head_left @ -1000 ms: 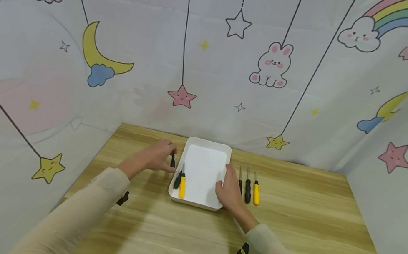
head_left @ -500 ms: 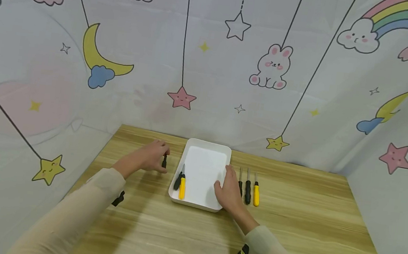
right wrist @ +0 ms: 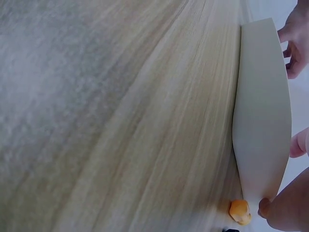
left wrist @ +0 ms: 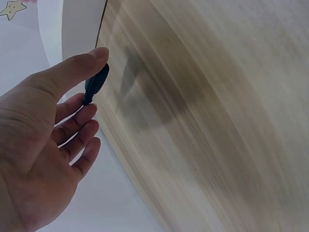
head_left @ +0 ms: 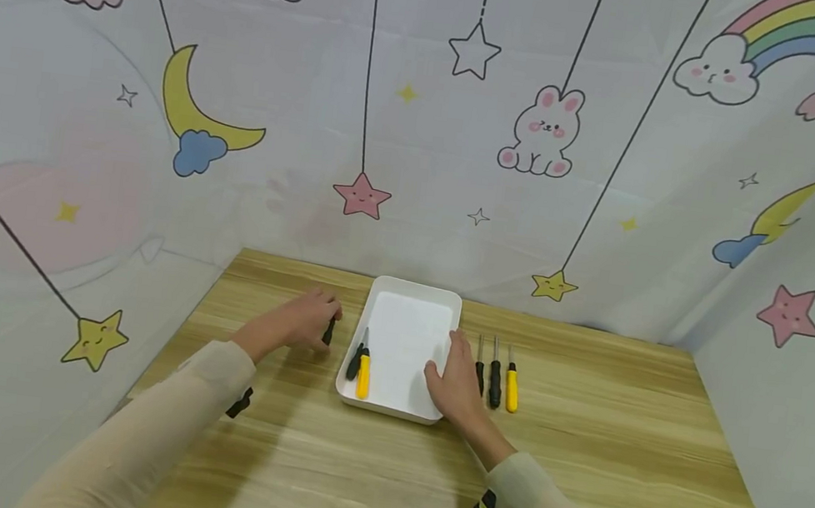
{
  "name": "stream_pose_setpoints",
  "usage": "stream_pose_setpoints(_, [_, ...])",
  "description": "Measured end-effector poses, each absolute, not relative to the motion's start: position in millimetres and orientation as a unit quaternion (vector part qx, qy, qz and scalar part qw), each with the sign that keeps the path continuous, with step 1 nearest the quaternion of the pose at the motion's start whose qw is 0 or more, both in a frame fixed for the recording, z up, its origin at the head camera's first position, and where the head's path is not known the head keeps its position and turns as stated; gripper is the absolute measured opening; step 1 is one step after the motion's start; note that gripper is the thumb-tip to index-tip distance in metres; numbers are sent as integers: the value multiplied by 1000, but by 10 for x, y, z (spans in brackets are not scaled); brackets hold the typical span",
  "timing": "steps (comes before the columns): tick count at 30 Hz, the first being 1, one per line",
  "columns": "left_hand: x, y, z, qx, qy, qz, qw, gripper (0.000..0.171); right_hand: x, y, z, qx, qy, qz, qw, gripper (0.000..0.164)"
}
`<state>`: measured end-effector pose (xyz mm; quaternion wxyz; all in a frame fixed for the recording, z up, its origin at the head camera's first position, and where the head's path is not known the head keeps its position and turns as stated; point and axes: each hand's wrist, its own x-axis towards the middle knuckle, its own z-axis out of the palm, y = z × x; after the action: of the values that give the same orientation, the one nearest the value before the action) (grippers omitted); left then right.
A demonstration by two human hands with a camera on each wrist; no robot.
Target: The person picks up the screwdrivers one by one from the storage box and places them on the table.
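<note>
My left hand [head_left: 305, 319], left of the white tray [head_left: 390, 410], pinches a dark-handled screwdriver [left wrist: 95, 84] between thumb and fingertips. Its handle points down close over the table in the head view, and the rest of it is hidden by the fingers. A yellow-handled screwdriver [head_left: 364, 376] and a black-handled one [head_left: 354, 362] lie side by side along the tray's left wall. My right hand [head_left: 459, 381] rests at the tray's right rim, fingers extended along it and thumb spread over the inside. The right wrist view has a fingertip against the outer wall [right wrist: 260, 116].
Right of the tray lie two black-handled screwdrivers, one nearer the hand [head_left: 480, 375] and one beside it [head_left: 495, 385], then a yellow-handled screwdriver [head_left: 512, 390]. A printed curtain [head_left: 422, 122] borders the wooden table [head_left: 620, 446] behind and at both sides.
My left hand, with the screwdriver, has moved left away from the tray's edge, then dipped slightly lower and a touch back right. My right hand has hardly moved.
</note>
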<state>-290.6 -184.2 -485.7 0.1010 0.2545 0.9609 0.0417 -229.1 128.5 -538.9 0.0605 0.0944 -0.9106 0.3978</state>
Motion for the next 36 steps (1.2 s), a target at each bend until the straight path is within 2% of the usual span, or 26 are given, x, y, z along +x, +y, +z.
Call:
stream_pose_setpoints(13, [-2913, -1807, -4963, 235, 955, 92, 154, 57, -2317, 1296, -5394, 92, -914, 391, 52, 72])
stream_pose_setpoints(26, [-2917, -1784, -5028, 221, 957, 94, 165, 55, -2324, 1283, -5401, 93, -914, 393, 45, 74])
stream_pose_setpoints(36, [-2898, -1782, -5061, 228, 955, 107, 155, 58, -2338, 1286, -5408, 88, -914, 393, 46, 74])
